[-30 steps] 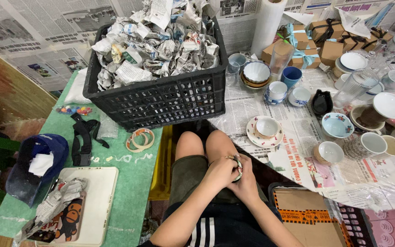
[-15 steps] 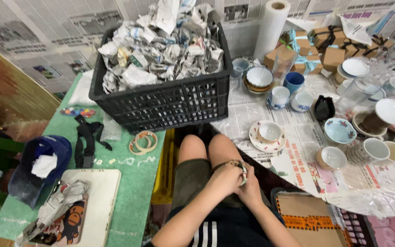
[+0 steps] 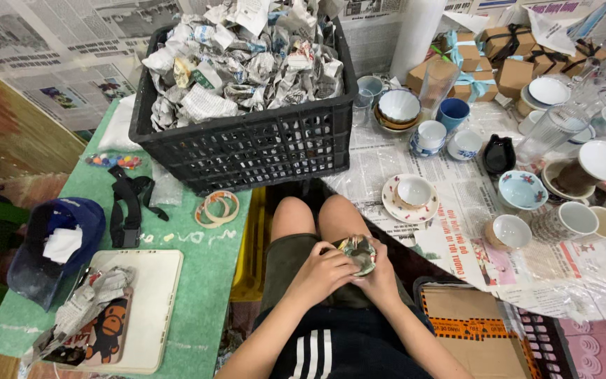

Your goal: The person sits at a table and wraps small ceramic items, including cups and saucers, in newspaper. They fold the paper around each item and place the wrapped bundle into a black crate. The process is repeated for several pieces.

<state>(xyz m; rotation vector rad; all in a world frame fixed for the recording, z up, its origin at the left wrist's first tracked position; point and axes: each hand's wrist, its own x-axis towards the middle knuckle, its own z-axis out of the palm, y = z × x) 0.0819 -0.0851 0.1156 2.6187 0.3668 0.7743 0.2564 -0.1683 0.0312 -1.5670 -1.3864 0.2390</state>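
Black crate (image 3: 261,144) heaped with crumpled newspaper wads, standing at the table edge ahead of the knees. Newspaper-covered surface (image 3: 457,231) to the right, crowded with cups and saucers. Left hand (image 3: 320,270) and right hand (image 3: 380,277) closed together around a newspaper-wrapped bundle (image 3: 357,251), held over the lap.

What you have in front of you, counted

You have one black crate (image 3: 247,140), one blue cap (image 3: 57,238), two tape rings (image 3: 217,208), one cup on a saucer (image 3: 412,193), one blue mug (image 3: 452,112) and one paper roll (image 3: 415,31).
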